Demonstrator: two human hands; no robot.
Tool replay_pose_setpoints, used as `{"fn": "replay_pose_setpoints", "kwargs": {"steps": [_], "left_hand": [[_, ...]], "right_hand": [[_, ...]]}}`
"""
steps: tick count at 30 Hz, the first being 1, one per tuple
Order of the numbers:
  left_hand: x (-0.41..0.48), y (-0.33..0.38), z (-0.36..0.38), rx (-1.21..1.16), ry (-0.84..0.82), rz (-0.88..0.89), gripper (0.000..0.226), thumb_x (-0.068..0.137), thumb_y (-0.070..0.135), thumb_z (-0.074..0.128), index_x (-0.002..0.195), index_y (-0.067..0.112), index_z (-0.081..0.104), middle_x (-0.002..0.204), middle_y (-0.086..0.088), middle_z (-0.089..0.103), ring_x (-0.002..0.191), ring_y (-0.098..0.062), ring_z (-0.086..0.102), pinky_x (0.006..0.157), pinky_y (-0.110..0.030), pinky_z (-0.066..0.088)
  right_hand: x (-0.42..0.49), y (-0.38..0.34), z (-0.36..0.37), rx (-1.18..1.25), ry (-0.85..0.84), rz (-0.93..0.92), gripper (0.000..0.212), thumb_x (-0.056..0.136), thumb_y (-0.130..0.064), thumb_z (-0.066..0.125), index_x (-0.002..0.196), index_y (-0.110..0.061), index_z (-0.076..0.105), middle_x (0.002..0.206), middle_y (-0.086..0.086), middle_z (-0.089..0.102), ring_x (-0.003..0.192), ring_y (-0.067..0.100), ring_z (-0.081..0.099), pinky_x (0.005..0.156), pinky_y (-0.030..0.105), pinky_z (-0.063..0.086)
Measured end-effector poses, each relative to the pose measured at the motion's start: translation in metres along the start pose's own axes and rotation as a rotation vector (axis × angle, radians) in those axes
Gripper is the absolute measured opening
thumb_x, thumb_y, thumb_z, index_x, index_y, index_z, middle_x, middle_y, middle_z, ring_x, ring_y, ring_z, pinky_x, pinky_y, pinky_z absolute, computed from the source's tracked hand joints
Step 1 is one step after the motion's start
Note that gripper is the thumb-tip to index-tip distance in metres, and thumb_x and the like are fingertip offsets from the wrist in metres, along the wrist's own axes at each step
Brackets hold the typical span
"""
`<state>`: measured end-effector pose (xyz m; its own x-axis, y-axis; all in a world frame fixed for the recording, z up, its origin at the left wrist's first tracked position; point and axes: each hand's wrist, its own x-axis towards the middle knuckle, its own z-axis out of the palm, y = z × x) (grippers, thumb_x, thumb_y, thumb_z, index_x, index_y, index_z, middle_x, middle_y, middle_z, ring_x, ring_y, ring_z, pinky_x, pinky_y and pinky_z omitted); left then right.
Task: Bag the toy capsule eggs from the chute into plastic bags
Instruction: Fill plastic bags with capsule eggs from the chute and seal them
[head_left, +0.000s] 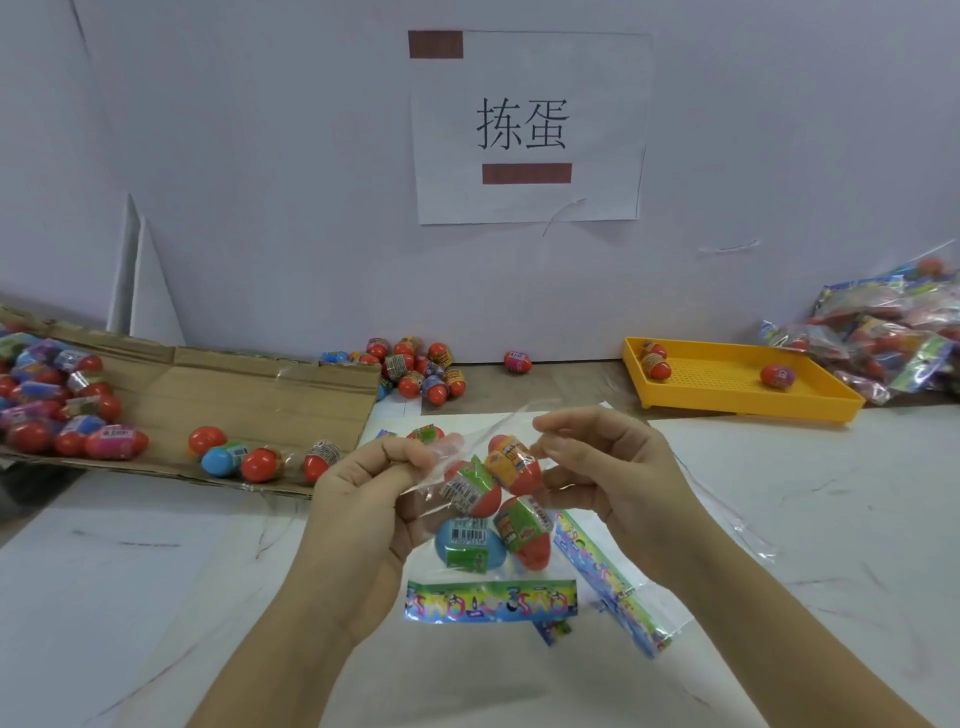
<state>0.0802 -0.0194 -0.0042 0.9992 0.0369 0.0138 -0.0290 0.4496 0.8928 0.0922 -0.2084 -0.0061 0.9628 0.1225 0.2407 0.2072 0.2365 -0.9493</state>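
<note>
Clear plastic bag (483, 574) is held over the bench (779, 519) with four capsule eggs (470, 543) bunched inside. Its long axis runs 12 to 6, printed header at 6. The mouth spans 9 to 3: left grip (363, 499) pinches one edge, right grip (613, 467) the other. The cardboard chute (234, 384) lies toward 10 o'clock, nearer the left grip.

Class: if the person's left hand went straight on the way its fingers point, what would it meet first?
Its fingers point rightward, so the left hand, which pinches the clear plastic bag, would probably meet the top red capsule egg inside it, then the right hand; depth is uncertain.
</note>
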Motion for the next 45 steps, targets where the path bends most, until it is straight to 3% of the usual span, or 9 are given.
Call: {"fn": "replay_pose_setpoints", "kwargs": {"steps": [4,7,13,24,28,31,34,41,45], "left_hand": [[-0.002,0.004,0.000,-0.034,-0.069,-0.011,0.053,0.092,-0.008,0.043,0.047,0.013,0.060,0.093,-0.017,0.075,0.071,-0.026,0.075,0.047,-0.026,0.056],[-0.005,0.008,0.001,-0.048,-0.129,-0.023,0.055,0.093,-0.006,0.041,0.045,0.015,0.059,0.099,-0.016,0.075,0.080,-0.029,0.075,0.050,-0.028,0.058],[-0.009,0.014,0.003,-0.064,-0.193,-0.031,0.057,0.094,-0.008,0.036,0.045,0.014,0.056,0.104,-0.014,0.074,0.072,-0.021,0.074,0.048,-0.026,0.055],[-0.007,0.008,0.000,-0.028,-0.230,0.000,0.058,0.085,-0.017,0.026,0.043,0.013,0.051,0.102,-0.015,0.074,0.067,-0.019,0.073,0.052,-0.030,0.057],[-0.004,0.004,-0.003,-0.026,-0.231,0.018,0.027,0.061,-0.002,0.036,0.042,0.011,0.050,0.102,-0.018,0.074,0.087,-0.026,0.074,0.056,-0.033,0.058],[-0.001,0.001,-0.004,0.042,-0.193,0.023,0.037,0.079,0.016,0.052,0.042,0.014,0.053,0.100,-0.008,0.076,0.091,-0.022,0.073,0.058,-0.031,0.059],[-0.001,-0.002,-0.003,0.251,-0.153,0.080,0.032,0.054,0.043,0.077,0.044,0.020,0.059,0.086,-0.001,0.075,0.090,-0.017,0.072,0.060,-0.030,0.059],[-0.001,-0.001,-0.007,0.290,-0.210,0.154,0.023,0.043,0.026,0.082,0.052,0.023,0.061,0.081,0.004,0.075,0.076,-0.020,0.075,0.048,-0.021,0.052],[0.001,0.001,-0.008,0.241,-0.171,0.183,0.026,0.040,0.024,0.084,0.059,0.025,0.065,0.089,0.000,0.076,0.079,-0.026,0.075,0.049,-0.024,0.054]], "right_hand": [[-0.002,-0.006,-0.002,-0.063,-0.011,-0.095,0.022,0.065,-0.021,0.070,0.085,-0.025,0.078,0.079,0.009,0.070,0.064,0.023,0.069,0.058,0.028,0.057],[-0.003,-0.011,-0.003,-0.094,-0.040,-0.148,0.012,0.066,-0.022,0.068,0.074,-0.024,0.077,0.076,0.005,0.070,0.065,0.023,0.069,0.058,0.029,0.057],[-0.004,-0.014,-0.007,-0.191,-0.082,-0.217,0.050,0.086,0.015,0.051,0.063,-0.024,0.071,0.073,-0.003,0.066,0.070,0.019,0.069,0.058,0.026,0.057],[-0.005,-0.013,-0.005,-0.201,-0.107,-0.236,0.057,0.085,0.023,0.047,0.059,-0.024,0.068,0.072,-0.005,0.065,0.065,0.013,0.068,0.054,0.023,0.056],[-0.004,-0.012,-0.004,-0.210,-0.103,-0.237,0.057,0.085,0.022,0.049,0.059,-0.026,0.069,0.073,-0.006,0.066,0.070,0.012,0.068,0.056,0.023,0.054],[-0.004,-0.010,-0.005,-0.202,-0.113,-0.223,0.059,0.085,0.022,0.047,0.059,-0.027,0.068,0.072,-0.007,0.066,0.069,0.010,0.068,0.056,0.022,0.054],[-0.004,-0.010,-0.003,-0.216,-0.109,-0.233,0.061,0.084,0.024,0.047,0.058,-0.027,0.068,0.072,-0.007,0.066,0.068,0.010,0.068,0.057,0.021,0.054],[-0.002,-0.009,-0.008,-0.181,-0.114,-0.252,0.056,0.084,0.023,0.049,0.059,-0.023,0.069,0.073,-0.006,0.067,0.067,0.009,0.068,0.057,0.019,0.054],[-0.001,-0.012,-0.018,-0.129,-0.200,-0.200,0.031,0.077,0.006,0.064,0.071,-0.023,0.068,0.087,0.000,0.070,0.079,0.019,0.071,0.067,0.029,0.058]]}}
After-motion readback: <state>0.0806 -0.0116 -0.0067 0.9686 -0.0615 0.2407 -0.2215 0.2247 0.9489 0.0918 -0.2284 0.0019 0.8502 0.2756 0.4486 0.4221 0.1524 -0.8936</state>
